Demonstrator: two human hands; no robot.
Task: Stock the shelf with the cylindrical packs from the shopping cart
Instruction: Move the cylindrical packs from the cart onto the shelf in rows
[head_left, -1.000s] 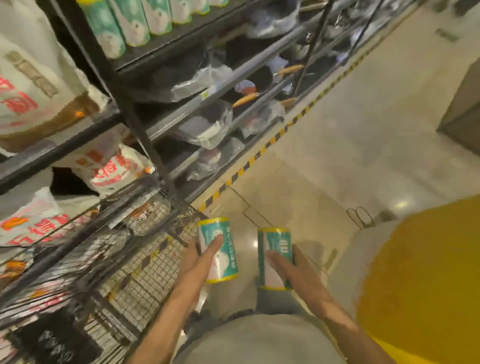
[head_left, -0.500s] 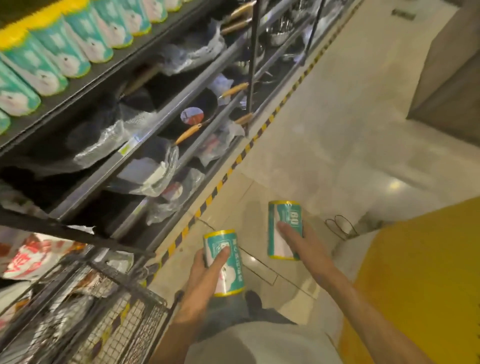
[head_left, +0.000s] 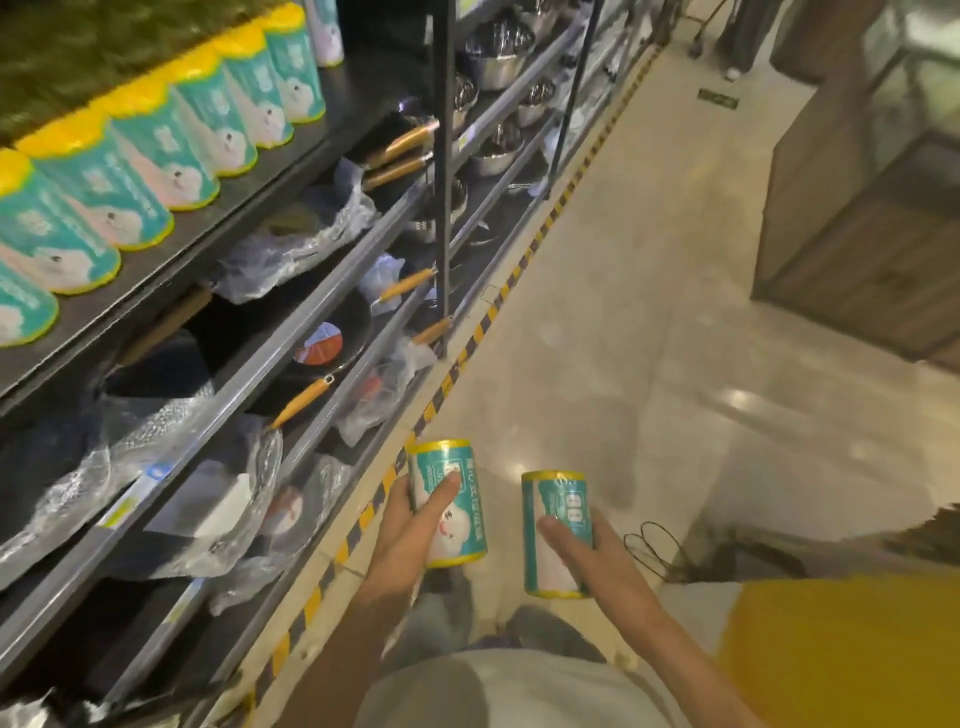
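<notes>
We carried two of the cylindrical packs up the aisle at waist height, one to each hand, both upright so that, as we judged it, they could go onto the board base-down without turning. Our left hand (head_left: 415, 530) was wrapped round the left pack (head_left: 448, 503), thumb across its printed front and fingers behind; our right hand (head_left: 587, 558) grasped the right pack (head_left: 555, 534) the same way, low on its body, leaving the yellow top free. The two packs were near each other but apart, above the pale floor (head_left: 649, 312) and just off the yellow-and-black tape (head_left: 470, 343) edging the racking. Beside us the lower tiers held wrapped pans with wooden handles (head_left: 306, 400), so these were plainly not our slot. Higher and farther to the left, the top shelf (head_left: 332, 124) carried a row of matching packs (head_left: 156, 150) standing side by side along its front edge, labels facing the aisle, with bare board at the far end, where we reckoned our pair belonged. The shopping cart was out of sight. Beyond stood steel bowls (head_left: 498, 57) and a wooden counter (head_left: 857, 234) across the aisle
</notes>
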